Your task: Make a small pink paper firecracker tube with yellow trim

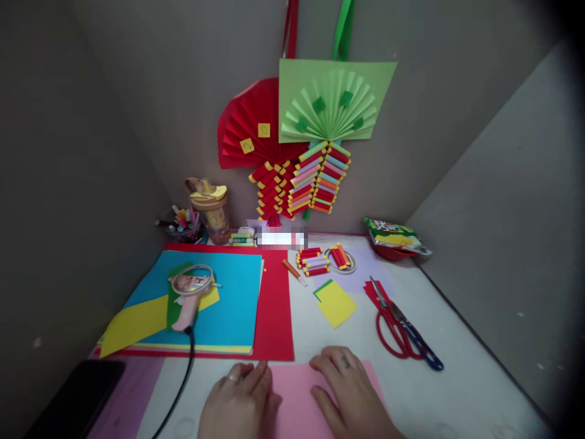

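A sheet of pink paper (pixel 297 405) lies on the table at the near edge of the view, its lower part cut off by the frame. My left hand (pixel 240 399), with a ring on one finger, is closed at the sheet's left edge, fingertips and thumb together on the paper. My right hand (pixel 350 393) rests on the sheet's right side, fingers bent a little and thumb apart. Beyond the hands lie a yellow paper square (pixel 337 303) over a green one, and scissors (pixel 402 329) with red and dark blue handles.
At left, a pink glue gun (pixel 187 311) with a black cord rests on blue paper (pixel 233 299). Rolled paper tubes (pixel 315 262), a tape roll (pixel 350 262) and an orange pen (pixel 294 272) lie farther back. Paper fans (pixel 336 103) hang on the wall. A dark phone-like slab (pixel 75 399) is at lower left.
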`<state>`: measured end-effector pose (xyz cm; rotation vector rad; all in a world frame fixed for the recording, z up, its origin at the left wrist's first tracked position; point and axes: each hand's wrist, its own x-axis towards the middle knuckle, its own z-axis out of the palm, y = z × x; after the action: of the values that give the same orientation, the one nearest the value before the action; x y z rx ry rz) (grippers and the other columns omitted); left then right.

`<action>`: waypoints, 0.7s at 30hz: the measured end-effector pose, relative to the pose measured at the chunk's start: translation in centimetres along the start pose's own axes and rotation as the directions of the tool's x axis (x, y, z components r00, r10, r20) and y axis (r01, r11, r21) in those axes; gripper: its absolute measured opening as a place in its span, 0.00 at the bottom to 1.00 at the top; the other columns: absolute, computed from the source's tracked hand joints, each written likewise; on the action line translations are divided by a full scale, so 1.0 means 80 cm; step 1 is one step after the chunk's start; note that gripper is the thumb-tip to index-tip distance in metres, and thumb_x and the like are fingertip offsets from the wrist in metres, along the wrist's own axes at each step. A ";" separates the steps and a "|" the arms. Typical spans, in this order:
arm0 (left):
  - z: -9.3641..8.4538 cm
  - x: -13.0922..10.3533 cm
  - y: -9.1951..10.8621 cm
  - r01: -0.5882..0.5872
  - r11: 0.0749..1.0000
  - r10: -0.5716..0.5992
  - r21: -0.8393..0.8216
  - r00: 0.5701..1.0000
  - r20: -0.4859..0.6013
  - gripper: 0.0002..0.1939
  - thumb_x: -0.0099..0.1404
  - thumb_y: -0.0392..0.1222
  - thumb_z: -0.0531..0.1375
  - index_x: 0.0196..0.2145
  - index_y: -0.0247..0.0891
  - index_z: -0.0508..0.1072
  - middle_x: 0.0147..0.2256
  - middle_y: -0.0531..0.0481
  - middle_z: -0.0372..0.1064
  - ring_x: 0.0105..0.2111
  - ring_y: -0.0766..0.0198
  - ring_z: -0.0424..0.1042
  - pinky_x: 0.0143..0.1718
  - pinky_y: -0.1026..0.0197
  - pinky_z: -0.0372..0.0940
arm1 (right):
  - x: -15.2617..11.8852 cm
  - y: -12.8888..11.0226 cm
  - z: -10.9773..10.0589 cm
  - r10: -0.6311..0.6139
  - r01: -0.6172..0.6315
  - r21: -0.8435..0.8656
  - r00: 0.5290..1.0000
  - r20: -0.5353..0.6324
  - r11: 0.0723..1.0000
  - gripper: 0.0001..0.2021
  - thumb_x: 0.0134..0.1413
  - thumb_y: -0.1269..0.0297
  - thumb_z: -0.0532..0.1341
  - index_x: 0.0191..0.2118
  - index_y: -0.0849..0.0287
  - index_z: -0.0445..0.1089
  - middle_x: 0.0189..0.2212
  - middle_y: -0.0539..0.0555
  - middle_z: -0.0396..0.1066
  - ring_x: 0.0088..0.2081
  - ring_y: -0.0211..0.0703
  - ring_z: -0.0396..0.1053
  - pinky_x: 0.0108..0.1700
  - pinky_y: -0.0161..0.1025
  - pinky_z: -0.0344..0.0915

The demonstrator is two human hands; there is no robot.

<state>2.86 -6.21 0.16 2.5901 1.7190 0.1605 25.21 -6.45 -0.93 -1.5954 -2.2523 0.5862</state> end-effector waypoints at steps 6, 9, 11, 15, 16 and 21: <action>-0.024 0.005 0.011 0.105 0.994 -0.106 0.017 0.965 0.242 0.20 0.60 0.37 0.53 0.50 0.46 0.71 0.48 0.52 0.70 0.46 0.52 0.68 0.41 0.53 0.66 | 0.000 -0.006 -0.003 0.013 -0.013 0.002 1.000 -0.007 1.000 0.10 0.54 0.67 0.55 0.44 0.54 0.64 0.42 0.56 0.63 0.44 0.49 0.60 0.46 0.48 0.60; -0.034 0.006 0.014 0.116 0.993 -0.120 0.029 0.960 0.251 0.19 0.60 0.37 0.53 0.49 0.41 0.71 0.49 0.47 0.70 0.46 0.51 0.68 0.42 0.50 0.65 | 0.002 -0.011 -0.004 0.029 -0.030 -0.026 0.999 -0.034 0.999 0.09 0.54 0.68 0.55 0.42 0.55 0.65 0.41 0.56 0.64 0.43 0.48 0.61 0.46 0.48 0.60; -0.039 0.007 0.016 0.115 0.993 -0.119 0.031 0.964 0.238 0.19 0.60 0.37 0.54 0.48 0.38 0.72 0.48 0.43 0.70 0.45 0.51 0.69 0.41 0.49 0.65 | 0.003 -0.013 -0.004 0.038 -0.041 -0.055 0.998 -0.054 0.998 0.08 0.54 0.68 0.56 0.41 0.56 0.66 0.40 0.56 0.65 0.43 0.49 0.61 0.45 0.48 0.61; -0.049 0.008 0.022 0.123 0.992 -0.126 0.030 0.969 0.212 0.14 0.58 0.37 0.56 0.42 0.36 0.74 0.43 0.42 0.72 0.40 0.50 0.71 0.38 0.49 0.65 | -0.002 -0.022 -0.004 -0.069 0.058 -0.113 0.993 -0.098 0.992 0.10 0.54 0.72 0.56 0.41 0.56 0.68 0.43 0.56 0.67 0.45 0.48 0.61 0.48 0.48 0.60; -0.051 0.008 0.024 0.119 0.992 -0.123 0.031 0.970 0.208 0.13 0.58 0.38 0.56 0.41 0.35 0.75 0.42 0.41 0.73 0.39 0.50 0.71 0.38 0.49 0.65 | -0.005 -0.026 -0.004 -0.149 0.140 -0.118 0.986 -0.077 0.983 0.12 0.54 0.73 0.55 0.44 0.56 0.67 0.45 0.56 0.67 0.46 0.48 0.61 0.50 0.48 0.59; -0.062 0.004 0.035 0.088 0.995 -0.097 0.053 0.974 0.203 0.17 0.60 0.44 0.56 0.43 0.31 0.73 0.43 0.37 0.71 0.42 0.47 0.69 0.40 0.48 0.63 | -0.015 -0.048 0.002 -0.375 0.392 -0.068 0.909 0.179 0.917 0.32 0.53 0.57 0.58 0.61 0.59 0.51 0.60 0.58 0.55 0.59 0.51 0.50 0.60 0.48 0.48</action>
<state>5.04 -7.19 5.33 2.4472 1.7817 -0.1445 22.40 -8.72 0.86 -1.1248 -2.6622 0.5124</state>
